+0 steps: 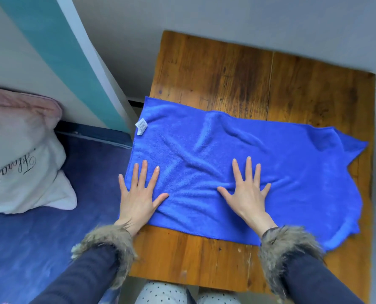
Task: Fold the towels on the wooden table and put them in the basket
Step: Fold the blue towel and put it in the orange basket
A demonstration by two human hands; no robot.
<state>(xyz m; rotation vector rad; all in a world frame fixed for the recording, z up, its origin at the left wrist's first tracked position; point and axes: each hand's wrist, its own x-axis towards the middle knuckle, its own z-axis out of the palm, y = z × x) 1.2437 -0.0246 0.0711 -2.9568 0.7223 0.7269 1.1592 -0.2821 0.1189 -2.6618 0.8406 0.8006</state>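
- The blue towel (237, 172) lies spread out on the wooden table (226, 73).
- The left hand (138, 194) lies flat on the towel's left edge, fingers straight and spread.
- The right hand (246, 191) lies flat near the middle, fingers spread too.
- The towel looks wrinkly and its right side is bunched, so folding seems barely begun.
- No basket shows, so that part is still to do.

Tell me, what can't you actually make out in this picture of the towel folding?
- The basket: nowhere in the head view, so its place is unknown.
- Other towels: only one blue towel shows.
- Print on the white tag: too small to read.
- Table under the towel and both flat hands, left hand and right hand: covered.
- Pillow lettering: cut off by the left edge.
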